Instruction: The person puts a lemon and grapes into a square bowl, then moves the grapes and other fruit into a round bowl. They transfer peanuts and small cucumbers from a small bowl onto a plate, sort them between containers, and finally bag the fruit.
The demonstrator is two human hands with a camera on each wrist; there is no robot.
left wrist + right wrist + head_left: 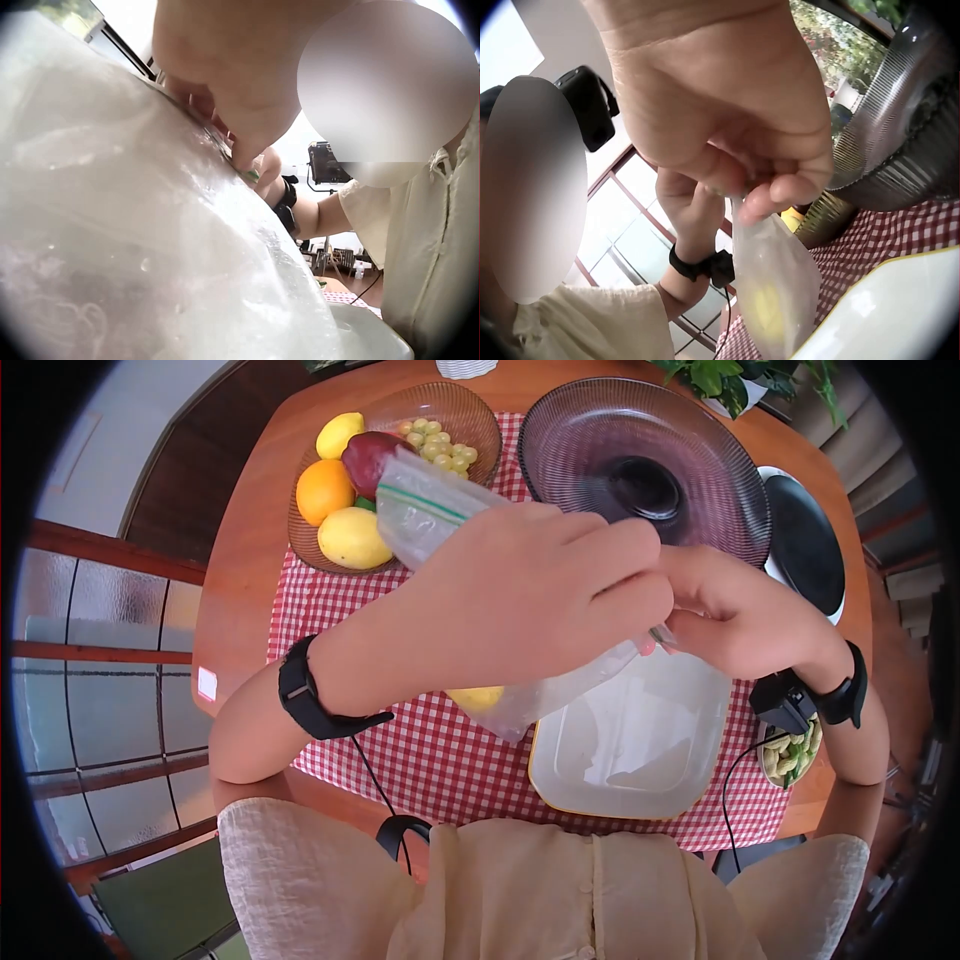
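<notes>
A clear zip bag (425, 510) with a green strip along its top hangs between both hands. My left hand (530, 595) grips its top edge, knuckles facing up. Close beside it, my right hand (745, 610) pinches the edge between thumb and fingers, as the right wrist view also shows. A yellow shape (769, 307) shows blurred through the lower part of the bag. In the left wrist view the cloudy plastic of the bag (150, 225) fills much of the picture. Below the hands sits a white rectangular dish (630, 750) with a yellow rim.
At the back left, a ribbed bowl (480, 410) holds lemons, an orange, a dark red fruit and grapes (440, 445). A large purple glass bowl (560, 440) stands behind the hands. A dark round plate (805, 550) and a small bowl of green pieces (790, 755) lie right, near a checked cloth (400, 760).
</notes>
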